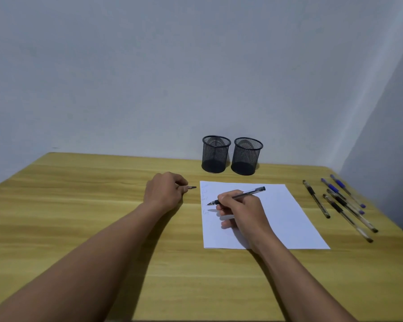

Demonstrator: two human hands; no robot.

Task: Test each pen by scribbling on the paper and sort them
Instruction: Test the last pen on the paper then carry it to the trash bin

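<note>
My right hand (pixel 239 209) grips a black pen (pixel 247 193) in a writing hold, its tip at the left side of the white paper (pixel 284 219), close to faint scribbles (pixel 205 198). My left hand (pixel 164 192) rests on the table left of the paper and pinches a small black pen cap (pixel 192 187). Several more pens (pixel 342 203), black and blue, lie in a loose row to the right of the paper.
Two black mesh pen cups (pixel 215 154) (pixel 247 156) stand side by side at the back of the wooden table (pixel 91 205), against the wall. The table's right edge runs just past the row of pens.
</note>
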